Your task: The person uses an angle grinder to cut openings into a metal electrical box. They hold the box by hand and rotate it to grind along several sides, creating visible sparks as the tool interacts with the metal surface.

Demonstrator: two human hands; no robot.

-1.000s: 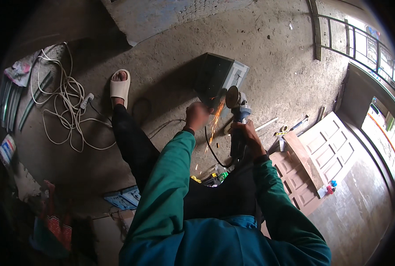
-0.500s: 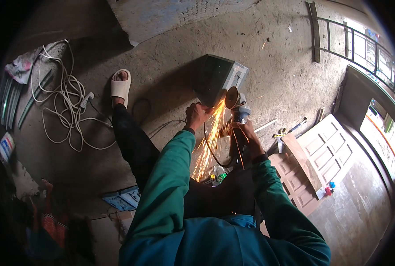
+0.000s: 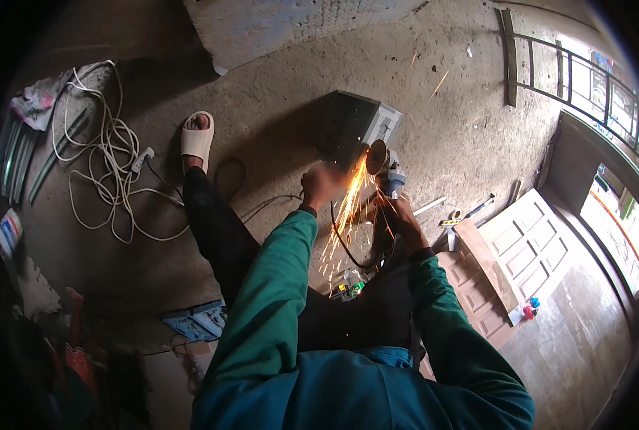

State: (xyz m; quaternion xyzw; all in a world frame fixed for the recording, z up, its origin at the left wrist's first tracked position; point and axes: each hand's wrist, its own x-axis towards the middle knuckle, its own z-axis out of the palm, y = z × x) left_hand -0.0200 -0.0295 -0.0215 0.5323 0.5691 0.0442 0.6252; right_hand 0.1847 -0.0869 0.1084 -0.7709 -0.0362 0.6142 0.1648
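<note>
My right hand point(image 3: 403, 215) is wrapped round the body of an angle grinder point(image 3: 397, 179), whose round disc point(image 3: 377, 157) stands at the near right edge of a dark box-shaped block point(image 3: 355, 122) with a pale grey side. Bright orange sparks point(image 3: 351, 208) stream from the disc down toward my legs, passing between my hands. My left hand point(image 3: 321, 185) is closed by the block's near corner, left of the sparks. Its fingers are blurred, and what they grip is hidden. A dark cord point(image 3: 339, 240) loops below the sparks.
A tangled white extension cord point(image 3: 108, 179) lies left of my sandalled foot point(image 3: 197, 140). Metal strips point(image 3: 20, 165) lie farther left. Panelled door pieces point(image 3: 527, 236) and a hammer point(image 3: 480, 206) are on the right, below a metal frame point(image 3: 570, 72). A board point(image 3: 276, 29) stands at the top.
The disc and grinder stay close to the block's edge, with only a slight shift. The spark stream has changed shape, and a few sparks now fly up and right. Both hands keep nearly the same places.
</note>
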